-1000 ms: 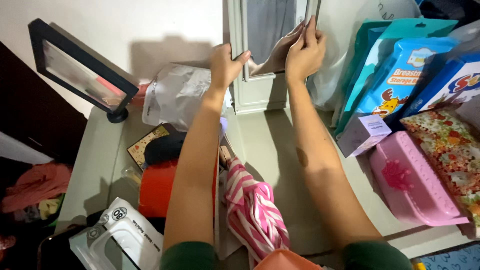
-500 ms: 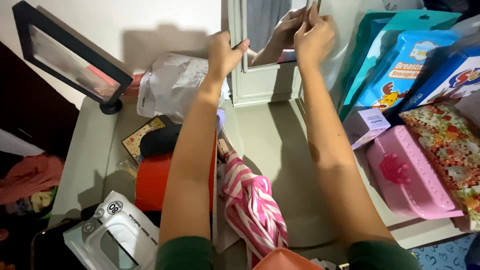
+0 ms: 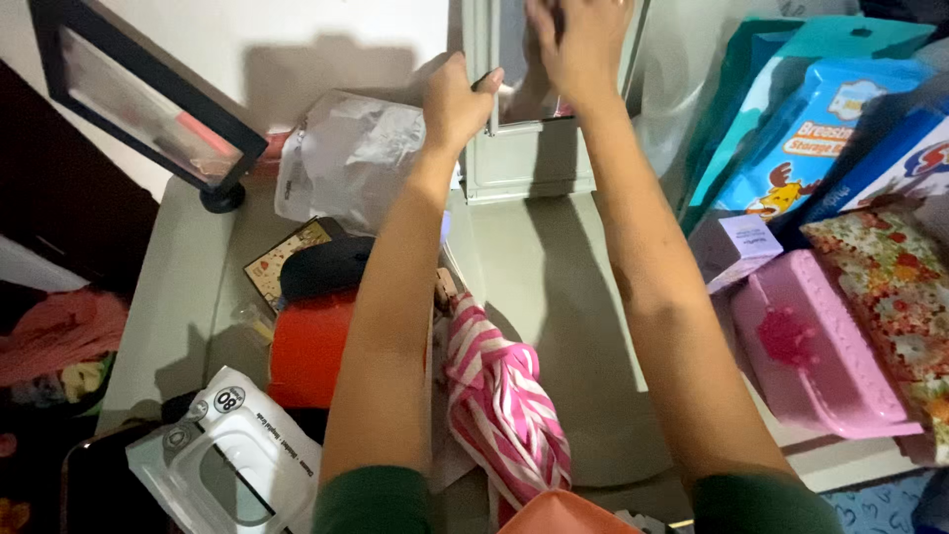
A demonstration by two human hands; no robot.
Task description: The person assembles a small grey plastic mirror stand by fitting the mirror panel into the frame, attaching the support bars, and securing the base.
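Standing upright at the far edge of the pale green table (image 3: 514, 287), against the wall, the small pale-framed mirror with a boxy base (image 3: 529, 148) is the thing both hands are on. The left hand (image 3: 457, 99) is closed around the mirror's left upright, thumb hooked onto the front of the frame beside the glass and fingers wrapped behind. The right hand (image 3: 583, 40) is up at the mirror's top right; its fingers run off the upper edge of the view, so I cannot tell whether they pinch the frame or merely press against it, though they are curled rather than spread.

As a judgement, the mirror looks light but stiff and fragile: a thin glass pane in a narrow frame, probably hinged on its base and liable to swing. The glass face is slick and would smear, so the side rails, where the left hand already sits, or the solid base below, seem the safer places to grip.

Around the arms, toward the table's left edge, lie a crumpled white plastic bag (image 3: 346, 158), a black-framed display stand (image 3: 138, 104) and a white pack of wet wipes (image 3: 232, 460); a pink-and-white striped folded umbrella (image 3: 504, 405) lies between the forearms, and a pink plastic case (image 3: 820, 361) sits near the right edge.
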